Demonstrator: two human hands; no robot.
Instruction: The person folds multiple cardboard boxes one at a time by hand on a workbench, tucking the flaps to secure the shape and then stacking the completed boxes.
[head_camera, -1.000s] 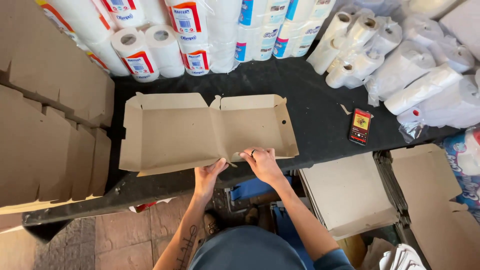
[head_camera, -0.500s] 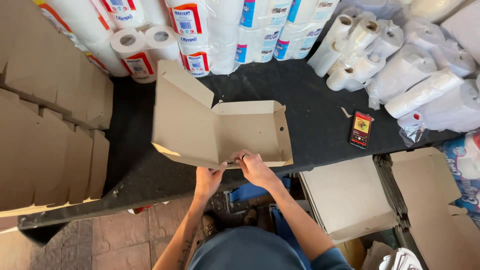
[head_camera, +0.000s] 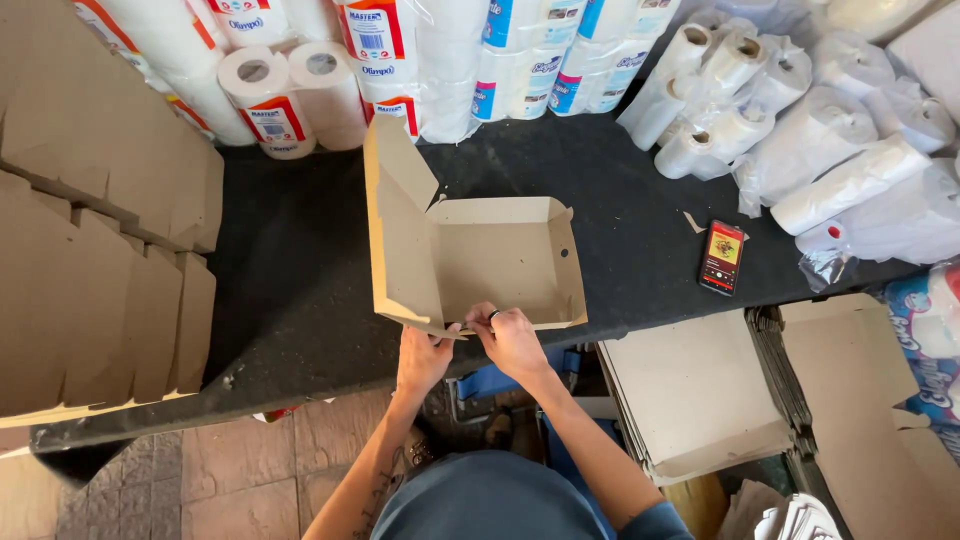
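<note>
A brown cardboard box (head_camera: 490, 255) stands half folded on the black table (head_camera: 290, 290). Its right half forms an open tray and its left flap (head_camera: 395, 225) stands raised, nearly upright. My left hand (head_camera: 425, 355) grips the box's near edge at the fold. My right hand (head_camera: 510, 335) pinches the same near edge just to the right, fingers curled over the rim. Both hands touch each other at the front corner.
Stacks of flat brown cardboard (head_camera: 90, 250) lie at the left. Paper rolls in wrappers (head_camera: 400, 60) line the back and right (head_camera: 800, 130). A phone (head_camera: 722, 257) with a lit screen lies right of the box. More flat box blanks (head_camera: 700, 400) sit below the table's right.
The box lay open and flat a second ago. Its left flap has swung up toward upright, and the right half has taken the shape of a tray. Both hands stayed at the near edge.
</note>
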